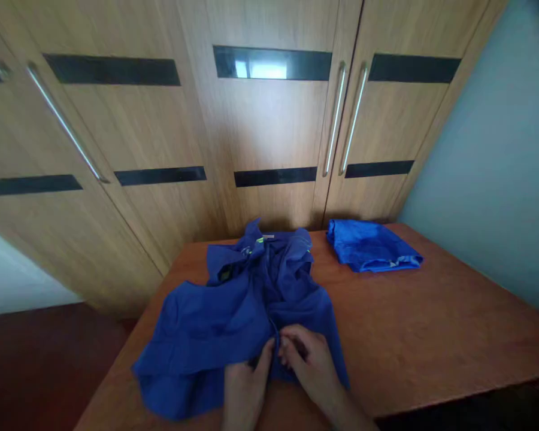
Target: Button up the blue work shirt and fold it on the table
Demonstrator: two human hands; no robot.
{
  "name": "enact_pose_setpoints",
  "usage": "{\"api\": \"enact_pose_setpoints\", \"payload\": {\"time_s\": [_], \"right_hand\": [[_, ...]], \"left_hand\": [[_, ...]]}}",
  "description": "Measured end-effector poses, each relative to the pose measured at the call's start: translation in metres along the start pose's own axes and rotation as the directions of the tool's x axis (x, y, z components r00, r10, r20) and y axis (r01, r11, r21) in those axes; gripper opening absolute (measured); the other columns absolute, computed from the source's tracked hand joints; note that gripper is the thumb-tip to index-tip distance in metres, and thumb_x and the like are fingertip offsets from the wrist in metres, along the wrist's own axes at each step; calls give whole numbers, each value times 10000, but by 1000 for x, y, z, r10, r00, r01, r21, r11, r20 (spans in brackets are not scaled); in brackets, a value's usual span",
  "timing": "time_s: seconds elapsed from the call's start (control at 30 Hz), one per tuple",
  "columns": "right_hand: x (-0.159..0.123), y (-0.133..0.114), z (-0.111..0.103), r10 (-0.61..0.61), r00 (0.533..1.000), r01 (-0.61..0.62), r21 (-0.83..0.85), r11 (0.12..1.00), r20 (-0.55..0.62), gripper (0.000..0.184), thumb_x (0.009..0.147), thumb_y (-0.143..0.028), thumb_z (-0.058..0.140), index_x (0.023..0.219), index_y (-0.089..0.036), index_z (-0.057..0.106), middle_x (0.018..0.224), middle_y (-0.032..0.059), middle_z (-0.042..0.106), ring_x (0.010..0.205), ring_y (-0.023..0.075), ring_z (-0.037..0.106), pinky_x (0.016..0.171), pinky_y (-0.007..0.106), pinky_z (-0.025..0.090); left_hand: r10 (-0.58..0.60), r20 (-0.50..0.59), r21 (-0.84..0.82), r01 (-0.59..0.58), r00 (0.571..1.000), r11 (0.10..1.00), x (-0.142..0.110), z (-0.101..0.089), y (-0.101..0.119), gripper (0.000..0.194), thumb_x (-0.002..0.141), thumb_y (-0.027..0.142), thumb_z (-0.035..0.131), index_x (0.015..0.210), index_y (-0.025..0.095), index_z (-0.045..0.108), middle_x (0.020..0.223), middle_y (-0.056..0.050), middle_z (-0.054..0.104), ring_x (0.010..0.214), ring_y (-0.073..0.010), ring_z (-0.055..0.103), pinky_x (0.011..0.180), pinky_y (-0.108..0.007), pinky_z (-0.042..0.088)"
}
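A blue garment [211, 326] lies on the reddish-brown counter [413, 329], its collar end away from the person and its near end directly under both hands. The left hand [246, 383] is at the front opening, its thumb lying along the fabric edge; its other fingers are mostly hidden by cloth, so I cannot tell how tightly they close. Just beside it, the right hand [309, 362] has its thumb and curled fingers [294, 341] drawn together, pinching the edge of the opening; the exact bit between them is too small to make out. Most of the garment stretches beyond the fingertips, with a broad panel spread out to the left and a narrower one to the right. A folded blue bundle [371, 246] sits well apart from the hands, at the far right, near the wooden cupboard doors [269, 131]
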State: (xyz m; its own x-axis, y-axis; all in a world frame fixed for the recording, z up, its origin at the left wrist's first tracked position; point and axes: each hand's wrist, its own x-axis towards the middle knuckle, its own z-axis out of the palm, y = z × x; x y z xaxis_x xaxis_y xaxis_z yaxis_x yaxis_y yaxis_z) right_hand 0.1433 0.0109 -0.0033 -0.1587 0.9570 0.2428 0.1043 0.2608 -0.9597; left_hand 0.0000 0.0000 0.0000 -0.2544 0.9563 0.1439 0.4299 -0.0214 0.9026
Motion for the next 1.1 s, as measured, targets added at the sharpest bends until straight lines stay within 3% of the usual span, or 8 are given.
{"api": "enact_pose_setpoints", "payload": {"time_s": [0.23,0.37,0.5,0.7,0.93,1.1], "right_hand": [[-1,3,0,-55,997,41,-251,967,-50,61,841,-215,520,795,-199,556,591,-33,575,523,105,555,509,190,405],[-5,6,3,-159,986,128,-386,914,-50,60,842,-179,502,834,-206,555,610,-32,588,542,111,567,529,200,396],[-8,8,5,-256,967,220,-472,854,-12,103,847,-152,485,881,-209,564,671,-13,627,601,128,598,580,221,407],[-10,4,5,-293,956,263,-484,835,13,128,869,-150,468,918,-215,567,699,-11,634,617,128,601,597,231,406],[-11,7,7,-332,943,293,-547,785,29,113,869,-147,463,853,-210,555,686,-1,626,607,137,594,592,243,393],[-14,7,8,-368,928,328,-614,718,66,143,880,-145,436,806,-207,541,654,1,603,581,143,569,580,258,370]], "left_hand": [[1,78,-141,10,997,990,-6,0,4,325,749,478,604,669,176,693,691,-69,726,826,-264,688,845,-362,534],[-35,155,-228,70,987,971,-9,1,3,343,741,479,629,818,155,711,865,-89,741,899,-265,681,860,-357,534],[-57,57,-166,66,997,984,-4,2,5,356,684,467,683,870,167,725,893,-87,742,964,-284,663,948,-399,483],[-30,-36,-124,25,999,992,-3,-1,12,345,655,486,691,812,183,738,811,-73,746,976,-295,658,952,-409,475],[24,-42,-49,-26,999,998,-2,0,8,267,647,444,678,730,194,723,714,-60,733,894,-294,679,894,-400,510],[-5,-14,-70,4,1000,998,-1,0,2,208,646,380,674,725,192,716,710,-51,728,841,-276,683,875,-385,513]]}}
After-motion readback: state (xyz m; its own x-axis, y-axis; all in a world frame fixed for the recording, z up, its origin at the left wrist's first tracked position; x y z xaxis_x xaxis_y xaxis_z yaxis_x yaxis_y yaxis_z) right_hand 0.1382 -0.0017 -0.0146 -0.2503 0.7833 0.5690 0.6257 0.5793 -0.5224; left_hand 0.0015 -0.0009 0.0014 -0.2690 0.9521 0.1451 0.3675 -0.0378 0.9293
